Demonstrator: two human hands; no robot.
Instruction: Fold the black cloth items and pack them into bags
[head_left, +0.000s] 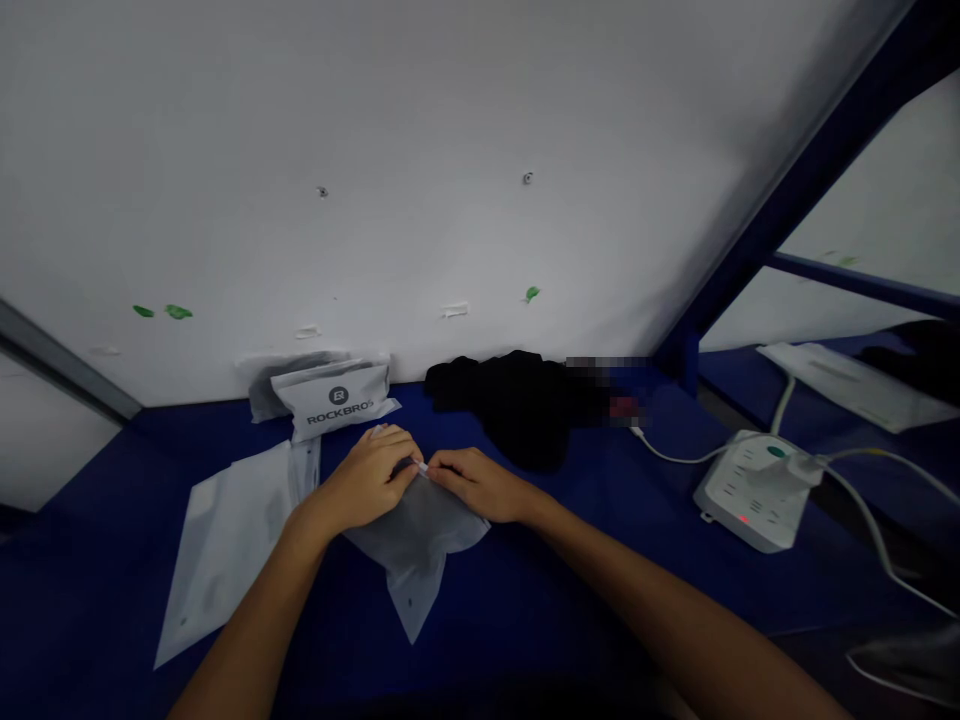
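Between my hands is a translucent frosted plastic bag (pixel 420 535), its pointed lower part spreading toward me over the blue table. My left hand (pixel 371 478) pinches the bag's upper edge with thumb and fingers. Close beside it, my right hand (pixel 476 482) grips the same edge, fingertips pressed together near a small white bit of the rim. Dark contents show faintly through the plastic; I cannot make out what they are. Just beyond my left hand stands a filled white pouch (pixel 337 398) printed ROCKBROS, with another bag behind it.
Flat frosted bags (pixel 232 540) lie to the left of my forearm. A black cloth heap (pixel 517 405) rests against the white wall (pixel 420 180). On the right, a white power strip (pixel 757 495) has plugs and cables running from it. A blue frame post (pixel 757 230) slants upward there.
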